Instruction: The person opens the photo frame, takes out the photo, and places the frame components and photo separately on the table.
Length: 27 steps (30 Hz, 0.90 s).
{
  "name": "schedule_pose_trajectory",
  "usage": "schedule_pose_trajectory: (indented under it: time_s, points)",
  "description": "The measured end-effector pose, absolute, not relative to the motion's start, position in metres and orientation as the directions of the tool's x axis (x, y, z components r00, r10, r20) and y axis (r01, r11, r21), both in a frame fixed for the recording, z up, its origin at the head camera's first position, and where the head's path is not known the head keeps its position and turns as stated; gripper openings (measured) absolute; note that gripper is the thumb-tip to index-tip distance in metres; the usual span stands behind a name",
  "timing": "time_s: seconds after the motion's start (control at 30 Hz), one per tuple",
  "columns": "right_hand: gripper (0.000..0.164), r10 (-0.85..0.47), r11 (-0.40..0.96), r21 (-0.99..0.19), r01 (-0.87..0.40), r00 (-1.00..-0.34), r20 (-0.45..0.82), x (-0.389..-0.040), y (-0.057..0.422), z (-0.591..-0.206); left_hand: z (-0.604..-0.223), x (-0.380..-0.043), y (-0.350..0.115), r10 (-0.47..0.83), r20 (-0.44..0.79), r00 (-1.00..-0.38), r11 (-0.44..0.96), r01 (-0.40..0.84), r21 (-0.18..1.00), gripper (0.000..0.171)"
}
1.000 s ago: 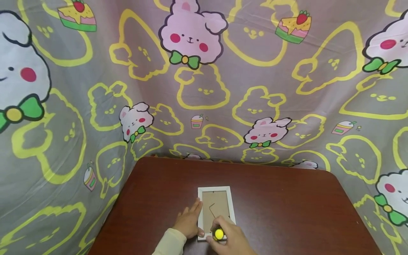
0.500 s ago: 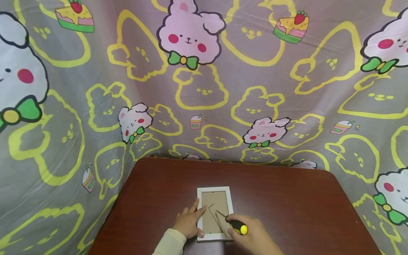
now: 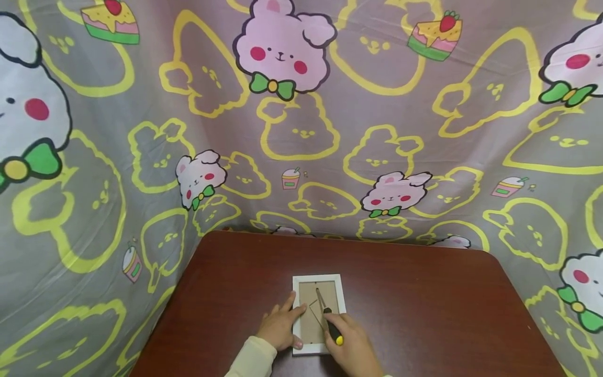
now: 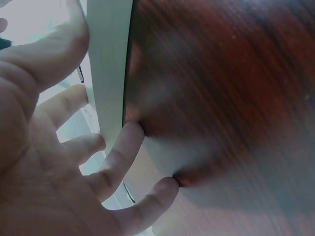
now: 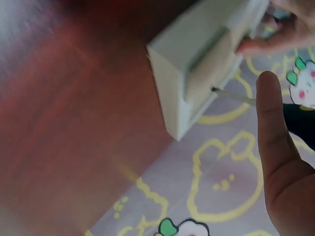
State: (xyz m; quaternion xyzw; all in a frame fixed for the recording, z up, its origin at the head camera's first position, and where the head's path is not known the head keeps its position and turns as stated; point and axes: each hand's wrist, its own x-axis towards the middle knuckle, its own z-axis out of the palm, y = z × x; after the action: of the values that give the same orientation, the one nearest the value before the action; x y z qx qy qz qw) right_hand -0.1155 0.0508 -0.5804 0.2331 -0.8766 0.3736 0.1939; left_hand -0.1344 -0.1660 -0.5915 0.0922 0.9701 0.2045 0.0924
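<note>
A white picture frame (image 3: 316,278) lies face down on the table, its brown backing board (image 3: 307,294) upward. My left hand (image 3: 277,327) rests at its left side. The index finger reaches over onto the backing and the thumb is at the near left corner. In the left wrist view, other fingertips (image 4: 170,184) touch the table beside the frame's edge (image 4: 110,59). My right hand (image 3: 353,343) grips a screwdriver (image 3: 334,332) by its black and yellow handle. Its tip sits near the small dark tab at the backing's far end, as the right wrist view also shows for the shaft (image 5: 235,96).
The reddish-brown wooden table (image 3: 414,293) has rounded far corners. Fabric curtain (image 3: 311,120) printed with bunnies hangs close round its back and sides. An angled line, like a stand's outline, marks the middle of the backing.
The screwdriver has gone from the frame's near end, out to the right, then to the far end of the backing. My left index finger has moved from the rim onto the backing.
</note>
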Motion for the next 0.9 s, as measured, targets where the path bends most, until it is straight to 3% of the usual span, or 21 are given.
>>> schedule_pose_trajectory:
  time_s: [0.37,0.63,0.9]
  points:
    - [0.046,-0.242,0.663,-0.558,-0.500,-0.848,0.472,-0.113,0.042,-0.598,-0.594,-0.137,-0.165,0.226,-0.126,-0.966,0.912,0.164,0.376,0.092]
    - [0.043,-0.287,0.740,-0.434,-0.514,-0.824,0.488,-0.111,0.035,-0.612,-0.591,-0.135,-0.164,0.234,-0.122,-0.965,0.912,0.174,0.372,0.091]
    - [0.040,-0.254,0.685,-0.497,-0.533,-0.814,0.522,-0.112,0.037,-0.607,-0.589,-0.136,-0.165,0.236,-0.131,-0.963,0.912,0.173,0.371,0.092]
